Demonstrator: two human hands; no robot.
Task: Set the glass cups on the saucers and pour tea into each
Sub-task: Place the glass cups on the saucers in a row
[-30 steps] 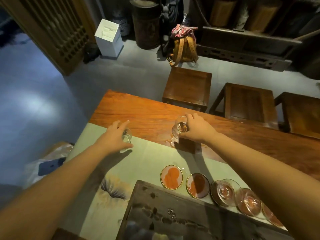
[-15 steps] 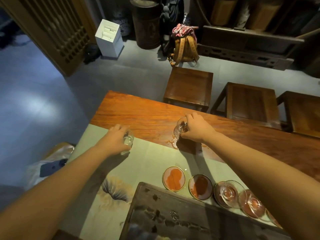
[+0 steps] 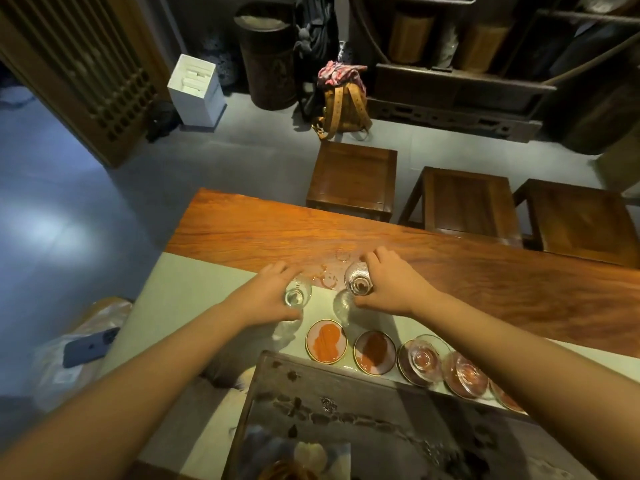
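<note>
Near the table's left end, above the pale runner (image 3: pixel 194 289): two glass cups in hand, neither set down yet. Left hand (image 3: pixel 266 299) curled round a small ribbed cup (image 3: pixel 297 295), fingers pressed to its wall, cup upright, carried just short of the first saucer. Right hand (image 3: pixel 391 289) pinching a second cup (image 3: pixel 358 284) by its side, tipped so the base faces the camera, hanging over the runner's far edge beside wet rings (image 3: pixel 329 277) on the bare wooden table (image 3: pixel 485 289).

Along the runner's near edge, just behind the dark tea tray (image 3: pixel 311 393): a row of saucers. Leftmost saucer (image 3: pixel 326 341) and its neighbour (image 3: pixel 374 352) bare, orange centres showing. Next two already bearing cups: one glass (image 3: pixel 424 358) seated, another (image 3: pixel 464 372) seated beside it. A further saucer (image 3: pixel 504 398) partly hidden under the right forearm; cannot tell whether loaded.

Judged progress: roughly half the placing done. Left to do: seating the two held cups on the two bare saucers, righting the tipped one first, then all the pouring. No tea visible in any cup; no pot clearly seen, only a blurred shape at the tray's near edge.
</note>
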